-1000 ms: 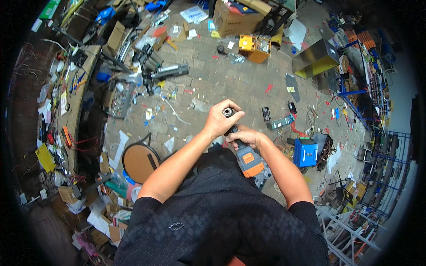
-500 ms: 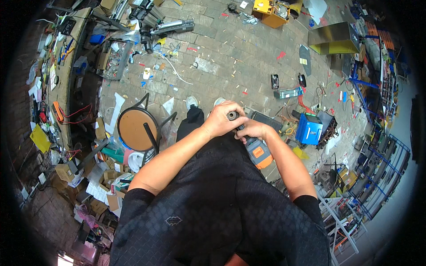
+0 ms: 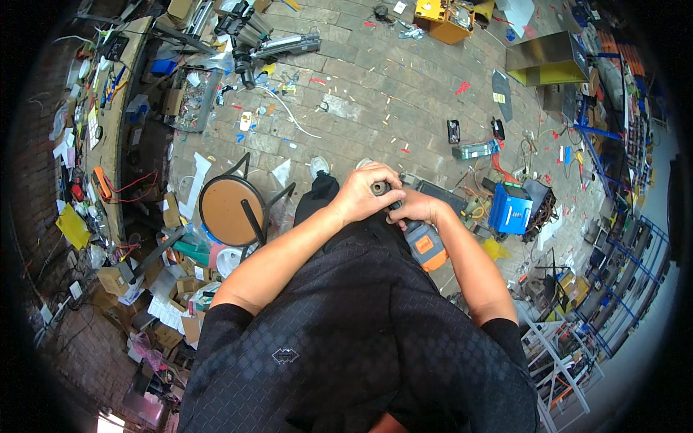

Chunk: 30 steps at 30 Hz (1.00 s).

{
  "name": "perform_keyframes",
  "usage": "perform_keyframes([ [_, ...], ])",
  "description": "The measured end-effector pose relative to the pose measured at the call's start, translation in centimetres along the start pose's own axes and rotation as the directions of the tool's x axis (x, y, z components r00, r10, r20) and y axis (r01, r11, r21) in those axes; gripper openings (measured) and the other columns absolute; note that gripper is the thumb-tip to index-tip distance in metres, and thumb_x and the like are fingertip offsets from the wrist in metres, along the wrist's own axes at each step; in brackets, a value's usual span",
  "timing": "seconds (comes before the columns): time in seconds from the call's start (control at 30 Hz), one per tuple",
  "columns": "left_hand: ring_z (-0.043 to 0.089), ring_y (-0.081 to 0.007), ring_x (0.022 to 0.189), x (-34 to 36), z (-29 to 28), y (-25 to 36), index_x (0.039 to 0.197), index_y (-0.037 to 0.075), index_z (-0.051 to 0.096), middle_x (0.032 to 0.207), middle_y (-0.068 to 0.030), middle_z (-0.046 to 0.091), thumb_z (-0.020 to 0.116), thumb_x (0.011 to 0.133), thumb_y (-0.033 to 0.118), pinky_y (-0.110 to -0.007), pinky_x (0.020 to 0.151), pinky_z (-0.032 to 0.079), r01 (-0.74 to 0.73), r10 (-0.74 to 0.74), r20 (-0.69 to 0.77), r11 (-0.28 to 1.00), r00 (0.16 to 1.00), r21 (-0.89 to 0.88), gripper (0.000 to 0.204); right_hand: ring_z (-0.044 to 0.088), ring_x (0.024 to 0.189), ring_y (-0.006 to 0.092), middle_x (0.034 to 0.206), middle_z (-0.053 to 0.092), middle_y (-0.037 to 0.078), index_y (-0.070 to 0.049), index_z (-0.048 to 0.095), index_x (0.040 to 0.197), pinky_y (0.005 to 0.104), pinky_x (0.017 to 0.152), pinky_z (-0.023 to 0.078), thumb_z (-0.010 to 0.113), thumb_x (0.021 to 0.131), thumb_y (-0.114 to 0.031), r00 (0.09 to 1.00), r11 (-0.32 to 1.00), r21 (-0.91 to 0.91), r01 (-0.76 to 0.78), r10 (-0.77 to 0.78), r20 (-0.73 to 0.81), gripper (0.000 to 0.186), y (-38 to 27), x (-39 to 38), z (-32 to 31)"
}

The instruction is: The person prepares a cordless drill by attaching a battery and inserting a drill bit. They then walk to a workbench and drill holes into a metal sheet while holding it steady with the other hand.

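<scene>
A cordless power tool, a drill or driver (image 3: 426,247) with a grey and orange battery, is held in front of my waist. My left hand (image 3: 365,193) curls around its round, dark front end, whose open hole faces up between thumb and fingers. Close beside it, my right hand (image 3: 419,207) is wrapped around the tool's body and grip. The battery end sticks out below the right hand, toward my right forearm. Both hands hide most of the tool's body, so its exact kind cannot be made out.
A round brown-topped stool (image 3: 232,210) stands to the left. At the right sits a blue box-shaped device (image 3: 510,209) among cables. A cluttered workbench (image 3: 115,108) runs along the far left. Scraps litter the paved floor (image 3: 346,65); a yellow machine (image 3: 444,20) stands far off.
The floor and surrounding things have shifted slightly rightward in view. Both hands keep their hold on the tool, almost unmoved, with the battery end a little further right.
</scene>
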<state>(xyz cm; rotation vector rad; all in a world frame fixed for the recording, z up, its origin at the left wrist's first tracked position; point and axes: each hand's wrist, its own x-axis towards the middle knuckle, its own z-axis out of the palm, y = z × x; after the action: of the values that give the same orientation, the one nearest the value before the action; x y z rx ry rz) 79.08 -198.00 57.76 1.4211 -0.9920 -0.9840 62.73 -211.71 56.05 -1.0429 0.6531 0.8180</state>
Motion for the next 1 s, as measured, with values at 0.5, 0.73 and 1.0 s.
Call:
perform_keyframes([
  [0.5,0.071,-0.0240,0.109,-2.8,-0.3,-0.6,0.122,0.008,0.072,0.099,-0.0029,0.079,0.086,0.083,0.017,-0.041,0.106,0.047,0.093,-0.095,0.024,0.992,0.995,0.090,0.042,0.061,0.057,0.0160,0.074,0.062,0.006,-0.002,0.060,0.087,0.0316,0.053,0.051,0.074,0.078,-0.007,0.994,1.000,-0.015,-0.017,0.019,0.112,0.017,2.4,2.2,1.1],
  [0.73,0.071,-0.0233,0.110,-3.3,-0.4,-1.1,0.123,0.008,0.072,0.102,-0.0047,0.080,0.086,0.083,0.016,-0.041,0.107,0.046,0.135,-0.137,0.013,0.988,0.991,0.074,0.043,0.061,0.057,0.0159,0.073,0.062,0.005,-0.003,0.061,0.085,0.0322,0.053,0.050,0.073,0.078,-0.008,0.993,0.999,-0.038,-0.029,0.033,0.117,0.015,2.4,2.8,0.8],
  [1.0,0.071,-0.0201,0.109,-2.7,-0.1,-0.9,0.125,0.007,0.071,0.108,-0.0053,0.080,0.086,0.085,0.015,-0.038,0.103,0.051,0.226,-0.226,-0.006,0.974,0.974,0.031,0.043,0.063,0.060,0.0168,0.077,0.062,0.006,-0.002,0.057,0.097,0.0319,0.056,0.052,0.072,0.081,-0.009,0.983,0.990,-0.119,-0.076,0.094,0.159,0.023,1.6,2.4,-0.3],
])
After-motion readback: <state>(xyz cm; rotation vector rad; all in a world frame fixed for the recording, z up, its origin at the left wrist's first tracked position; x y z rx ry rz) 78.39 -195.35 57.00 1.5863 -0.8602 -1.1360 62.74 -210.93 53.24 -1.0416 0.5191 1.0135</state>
